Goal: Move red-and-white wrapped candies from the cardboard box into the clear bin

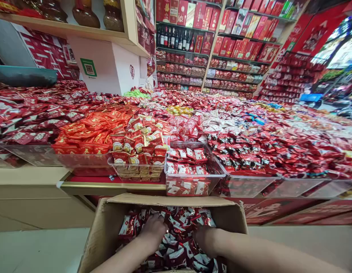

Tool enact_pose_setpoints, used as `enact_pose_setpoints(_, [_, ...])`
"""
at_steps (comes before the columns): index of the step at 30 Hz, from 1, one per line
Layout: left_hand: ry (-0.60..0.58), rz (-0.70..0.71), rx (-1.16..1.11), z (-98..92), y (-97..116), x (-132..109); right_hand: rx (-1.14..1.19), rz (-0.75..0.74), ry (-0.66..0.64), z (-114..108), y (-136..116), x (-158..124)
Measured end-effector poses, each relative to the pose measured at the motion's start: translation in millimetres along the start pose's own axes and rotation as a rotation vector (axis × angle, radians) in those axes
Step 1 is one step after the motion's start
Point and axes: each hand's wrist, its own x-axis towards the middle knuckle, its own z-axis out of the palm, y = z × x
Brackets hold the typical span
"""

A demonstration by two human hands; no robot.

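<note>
"How's the left hand (154, 229)?"
"Back upward, fingers (162, 223) bent down and partly hidden."
"And the right hand (204, 239)?"
"Angled inward, fingers mostly out of sight."
"The forearms (258, 248)?"
"Bare, slanting toward each other."

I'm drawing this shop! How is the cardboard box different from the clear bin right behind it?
The cardboard box is brown; the clear bin is see-through. The box's packets lie jumbled; the bin's packets sit in neater rows. The left hand and right hand are inside the box; neither is in the bin. Both are open-topped and hold red-and-white packets.
</note>
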Motion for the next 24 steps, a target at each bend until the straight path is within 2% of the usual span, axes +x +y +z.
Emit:
enact_pose_setpoints(3, [0.067, 0.005, -0.125, -13.0, -3.0, -10.2, -0.011, 0.053, -0.133, -9.9, -4.7, -10.4])
enact_pose_setpoints(4, [0.090, 0.006, -0.177, -17.8, -3.8, -14.1, 0.061, 0.101, -0.075, -12.9, -4.8, -15.3])
enact_pose_setpoints(6, [0.116, 0.010, -0.273, -26.9, -3.3, -22.2, 0.306, 0.166, 0.166, -16.8, -3.4, -24.7])
enact_pose_setpoints(7, [0.119, 0.009, -0.356, -31.0, -1.7, -26.2, 0.459, 0.154, 0.304, -17.6, -2.7, -28.4])
enact_pose_setpoints(9, [0.128, 0.007, -0.616, -38.3, 5.2, -33.8, 0.810, 0.028, 0.518, -18.1, -2.8, -33.4])
enact_pose_setpoints(11, [0.176, 0.000, -0.942, -44.6, 15.8, -40.0, 1.200, -0.127, 0.597, -19.3, -6.2, -36.8])
enact_pose_setpoints(14, [0.272, -0.014, -1.338, -53.2, 32.9, -46.8, 1.643, -0.264, 0.608, -24.6, -14.8, -42.9])
enact_pose_setpoints(17, [0.323, -0.049, -1.640, -60.0, 42.2, -50.7, 1.786, -0.275, 0.648, -29.9, -20.1, -51.2])
enact_pose_setpoints(20, [0.338, -0.088, -1.838, -64.0, 41.4, -52.4, 1.848, -0.200, 0.790, -31.3, -18.6, -58.2])
enact_pose_setpoints(22, [0.339, -0.120, -1.848, -65.4, 39.4, -52.6, 1.867, -0.169, 0.867, -31.8, -15.3, -61.1])
enact_pose_setpoints(24, [0.339, -0.123, -1.795, -66.6, 40.2, -52.8, 1.869, -0.178, 0.885, -33.7, -11.9, -63.1])
